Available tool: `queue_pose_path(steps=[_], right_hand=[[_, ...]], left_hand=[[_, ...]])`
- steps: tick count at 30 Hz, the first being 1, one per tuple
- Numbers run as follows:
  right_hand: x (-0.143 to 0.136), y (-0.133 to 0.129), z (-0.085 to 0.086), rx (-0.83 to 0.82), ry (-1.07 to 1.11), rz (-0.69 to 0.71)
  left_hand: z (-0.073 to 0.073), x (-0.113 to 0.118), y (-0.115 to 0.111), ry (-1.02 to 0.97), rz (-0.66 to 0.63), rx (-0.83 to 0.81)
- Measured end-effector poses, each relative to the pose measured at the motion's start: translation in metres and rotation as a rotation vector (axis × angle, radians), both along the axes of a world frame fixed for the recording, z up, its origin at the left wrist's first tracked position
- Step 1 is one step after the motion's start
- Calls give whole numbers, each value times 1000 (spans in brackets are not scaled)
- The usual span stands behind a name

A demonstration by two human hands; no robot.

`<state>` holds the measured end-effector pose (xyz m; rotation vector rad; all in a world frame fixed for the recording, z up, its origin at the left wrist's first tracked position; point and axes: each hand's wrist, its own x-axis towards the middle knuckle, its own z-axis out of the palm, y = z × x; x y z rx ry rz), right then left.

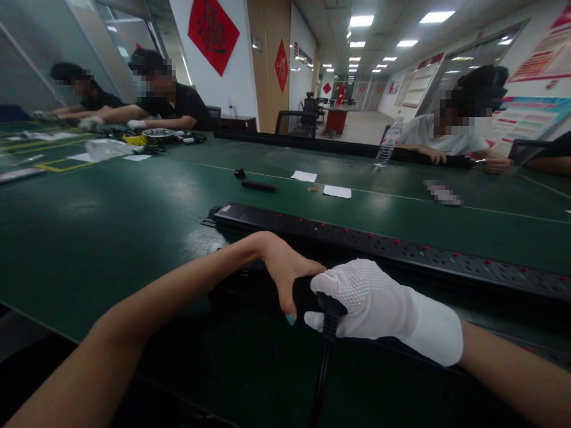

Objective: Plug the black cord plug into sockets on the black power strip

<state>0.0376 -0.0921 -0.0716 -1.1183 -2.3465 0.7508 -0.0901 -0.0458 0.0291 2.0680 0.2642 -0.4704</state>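
My bare left hand (pixel 288 270) is wrapped round a black block-like piece (pixel 304 295) near the middle of the view; its thumb, with a blue nail, points down. My right hand (pixel 361 297), in a white dotted glove, grips a black plug (pixel 332 306) against the right side of that piece. From the plug a thick black cable (pixel 322 374) hangs down toward the bottom edge. Just beyond both hands lies a long black power strip (pixel 357 238) with red dots and rows of sockets. What lies under my hands is dark and partly hidden.
On the green table (pixel 147 220) are a short black bar (pixel 259 186), two white papers (pixel 338 191), a clear bottle (pixel 388 145) and a blurred flat object (pixel 443 194). Cables and plastic bags (pixel 107 150) lie at the far left. Several people sit across the table.
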Motion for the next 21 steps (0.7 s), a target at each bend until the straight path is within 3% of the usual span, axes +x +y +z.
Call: queue_pose_path(steps=[3, 9, 13, 17, 21], right_hand=[[-24, 16, 1, -5, -7, 6], [-103, 74, -5, -64, 57, -96], [-125, 96, -4, -85, 72, -138], [-110, 86, -4, -144, 161, -140], [-48, 40, -11, -177, 297, -101]], left_hand=[[-1, 1, -2, -1, 10, -7], [-2, 1, -2, 16, 11, -18], [-1, -1, -2, 26, -1, -17], [1, -1, -2, 31, -6, -10], [3, 4, -1, 28, -16, -5]])
